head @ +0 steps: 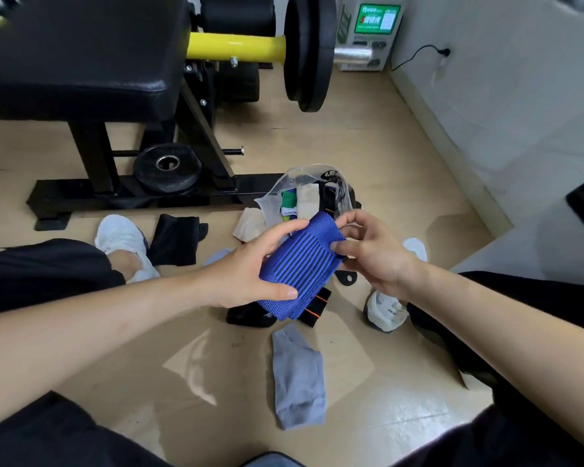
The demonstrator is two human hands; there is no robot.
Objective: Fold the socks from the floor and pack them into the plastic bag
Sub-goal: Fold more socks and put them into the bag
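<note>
A person sits on a tan floor (402, 156) with legs spread, seen from their own head looking down. Both hands are raised over the middle of the floor and clamped on one folded blue sock (300, 264) with dark ribbed stripes. The left hand (250, 267) grips the sock's left side, thumb along the near edge and fingers over the far edge. The right hand (375, 254) pinches its right edge between thumb and fingertips. The hands are close together, with only the sock between them.

Just beyond the sock a clear plastic bag (304, 176) stands open on the floor. Several folded socks show inside it, including a green-and-white one and a cream one; an exact count is not possible. One cream sock (250, 224) lies against the bag's left side.

Loose socks on the floor:
- One grey sock (297, 375) lies flat, nearest the person.
- One black sock (176, 239) lies to the left, beside a shoe.
- Under the held sock there is one black sock with an orange stripe (317, 306) and one plain dark piece (250, 315).

Two white shoes are worn, a left shoe (122, 241) and a right shoe (385, 311).

Toward the far edge of the floor stands a black weight bench (81, 52) with a yellow bar (233, 45) carrying large black plates (307, 52). One small plate (167, 166) rests on the bench's base. A machine with a green screen (375, 21) stands in the far corner by the wall.
</note>
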